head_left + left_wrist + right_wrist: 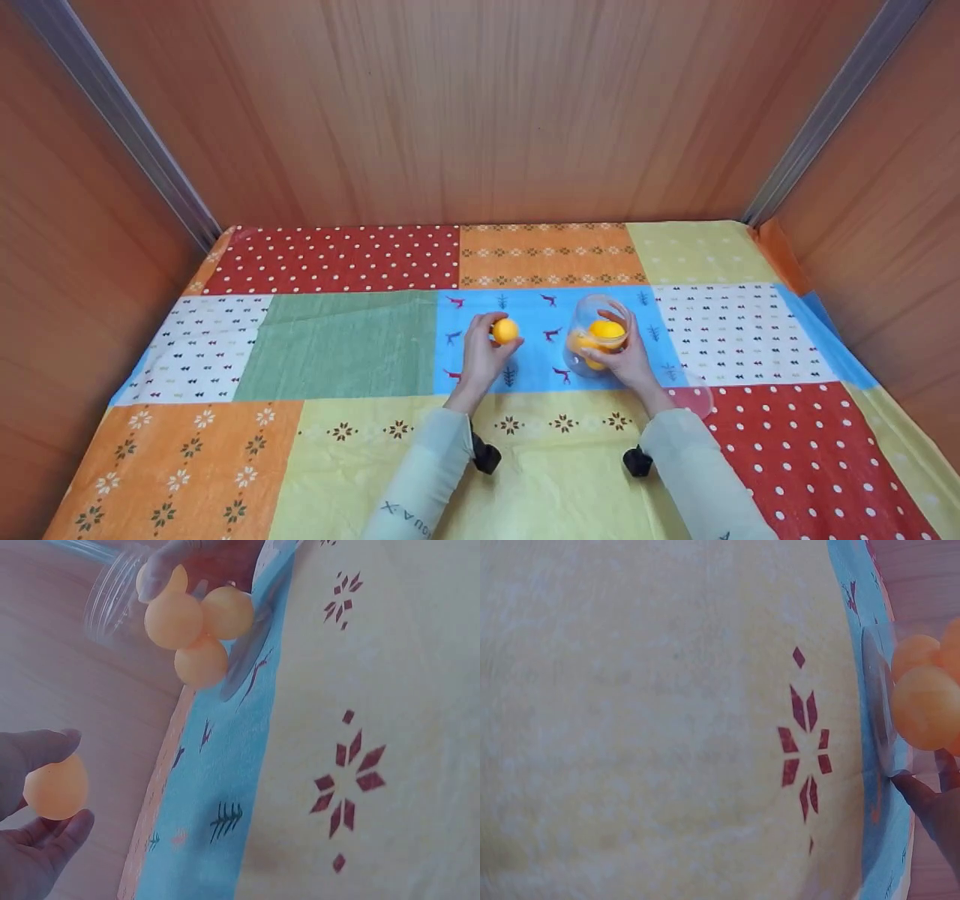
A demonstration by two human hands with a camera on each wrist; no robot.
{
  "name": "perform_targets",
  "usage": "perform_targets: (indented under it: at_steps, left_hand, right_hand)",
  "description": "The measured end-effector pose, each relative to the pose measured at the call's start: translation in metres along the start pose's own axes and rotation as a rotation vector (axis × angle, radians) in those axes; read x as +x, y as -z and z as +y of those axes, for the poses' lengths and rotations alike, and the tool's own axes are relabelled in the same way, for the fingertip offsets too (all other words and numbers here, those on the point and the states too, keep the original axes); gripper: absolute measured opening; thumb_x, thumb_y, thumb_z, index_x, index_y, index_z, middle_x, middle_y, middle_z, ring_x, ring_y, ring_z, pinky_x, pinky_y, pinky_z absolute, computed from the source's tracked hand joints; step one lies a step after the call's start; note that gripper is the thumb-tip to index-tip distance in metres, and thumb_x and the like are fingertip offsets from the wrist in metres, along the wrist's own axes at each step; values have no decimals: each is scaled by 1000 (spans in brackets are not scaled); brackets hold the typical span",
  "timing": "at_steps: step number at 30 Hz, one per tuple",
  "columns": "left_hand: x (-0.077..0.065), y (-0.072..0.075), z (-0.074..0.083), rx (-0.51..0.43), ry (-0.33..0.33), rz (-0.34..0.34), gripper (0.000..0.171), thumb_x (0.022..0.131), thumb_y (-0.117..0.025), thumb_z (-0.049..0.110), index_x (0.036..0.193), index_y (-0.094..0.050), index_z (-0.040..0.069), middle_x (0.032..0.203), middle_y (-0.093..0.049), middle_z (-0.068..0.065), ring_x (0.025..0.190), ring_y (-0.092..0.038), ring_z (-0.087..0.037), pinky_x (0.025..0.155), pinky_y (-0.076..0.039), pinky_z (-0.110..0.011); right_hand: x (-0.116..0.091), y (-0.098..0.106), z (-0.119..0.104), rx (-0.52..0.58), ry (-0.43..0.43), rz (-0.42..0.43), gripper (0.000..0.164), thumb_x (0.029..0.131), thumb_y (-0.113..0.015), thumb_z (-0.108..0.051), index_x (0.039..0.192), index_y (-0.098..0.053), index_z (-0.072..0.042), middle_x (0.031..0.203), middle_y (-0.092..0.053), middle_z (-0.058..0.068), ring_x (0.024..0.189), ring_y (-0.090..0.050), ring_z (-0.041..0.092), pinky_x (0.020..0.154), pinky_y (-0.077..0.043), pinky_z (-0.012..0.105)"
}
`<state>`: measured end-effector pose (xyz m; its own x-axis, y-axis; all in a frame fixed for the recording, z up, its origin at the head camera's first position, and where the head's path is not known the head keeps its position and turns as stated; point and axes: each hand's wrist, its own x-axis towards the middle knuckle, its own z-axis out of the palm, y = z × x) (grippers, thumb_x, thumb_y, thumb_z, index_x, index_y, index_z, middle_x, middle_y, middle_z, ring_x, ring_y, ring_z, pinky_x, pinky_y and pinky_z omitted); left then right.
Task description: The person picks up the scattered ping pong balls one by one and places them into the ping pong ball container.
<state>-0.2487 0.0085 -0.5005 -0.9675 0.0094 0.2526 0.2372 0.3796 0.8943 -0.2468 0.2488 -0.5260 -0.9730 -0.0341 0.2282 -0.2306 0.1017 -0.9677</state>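
Note:
My left hand (482, 358) pinches an orange ping-pong ball (505, 331) between thumb and fingers, held above the blue patch of the cloth. In the left wrist view this ball (57, 787) shows between the fingertips. To its right, my right hand (634, 363) grips a clear jar (587, 311) from the side. Several orange balls (174, 619) lie inside the jar, seen through its wall. The jar's mouth, with a threaded rim (112, 596), has no lid on it. In the right wrist view, balls (925, 706) show above the jar's base.
A round see-through disc (695, 399), perhaps a lid, lies partly hidden beside my right wrist. A patchwork cloth (345, 337) covers the table. Wood-grain panels (480, 112) enclose the back and both sides, with metal posts (832, 112) at the corners.

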Motion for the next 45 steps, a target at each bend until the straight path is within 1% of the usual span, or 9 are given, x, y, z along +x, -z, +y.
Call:
perform_targets:
  at_steps: [7,14,18,23,26,31,35,39,45]
  left_hand:
    - [-3,-13,13,-19,-27,-8,38,74,-71,14,108,-57,4,98,-50,-5,85,-48,-17,71,-47,-23]
    - [-1,-24,26,-46,-23,-13,39,74,-72,14,109,-57,6,100,-51,-4,87,-49,-16,72,-47,-22]
    - [1,-30,34,-61,-76,0,39,74,-72,15,108,-58,5,100,-52,-5,86,-51,-16,69,-48,-24]
    - [3,-38,45,-73,-148,5,38,74,-72,13,108,-58,3,100,-52,-7,86,-53,-17,67,-47,-20]
    - [5,-43,53,-86,-156,-8,38,74,-71,13,108,-58,3,100,-52,-7,85,-52,-17,65,-47,-19]
    - [7,-50,65,-106,-155,-39,39,76,-71,16,110,-57,3,101,-51,-6,87,-51,-16,67,-47,-19]
    - [9,-56,72,-104,-154,-60,39,77,-70,16,112,-56,4,105,-51,-6,91,-51,-16,72,-48,-24]
    - [10,-63,76,-89,-146,-67,39,76,-70,13,112,-56,3,106,-51,-6,92,-51,-17,74,-48,-28]
    - [13,-70,82,-75,-127,-82,40,76,-70,11,113,-56,4,107,-51,-4,94,-51,-15,81,-43,-18]
  right_hand:
    - [-4,-5,-16,7,-38,-1,82,71,-69,6,136,-20,-4,134,-31,24,115,-36,26,90,-33,16]
    - [0,-1,-1,16,-20,4,82,70,-72,0,135,-24,-11,133,-35,17,115,-38,21,91,-33,19]
    - [1,0,3,6,-15,16,82,69,-74,-3,135,-25,-14,132,-36,16,115,-38,20,95,-32,28]
    - [1,1,4,4,-19,14,82,69,-74,-5,135,-25,-15,133,-36,16,116,-37,21,99,-26,40]
    - [2,1,4,2,-14,15,81,70,-74,-4,134,-25,-15,132,-36,18,115,-38,22,97,-30,36]
    - [3,1,3,-14,-7,14,82,71,-72,-2,136,-23,-12,133,-35,20,114,-38,23,88,-38,20]
    - [3,0,3,7,-19,11,82,72,-70,1,137,-21,-11,134,-34,18,116,-36,23,87,-38,17]
    - [2,1,3,-3,-50,22,83,72,-71,-1,138,-21,-14,134,-34,15,117,-36,23,92,-35,24]
    - [2,2,3,-70,-114,29,86,71,-74,-11,138,-20,-17,137,-30,12,120,-32,25,100,-26,41]
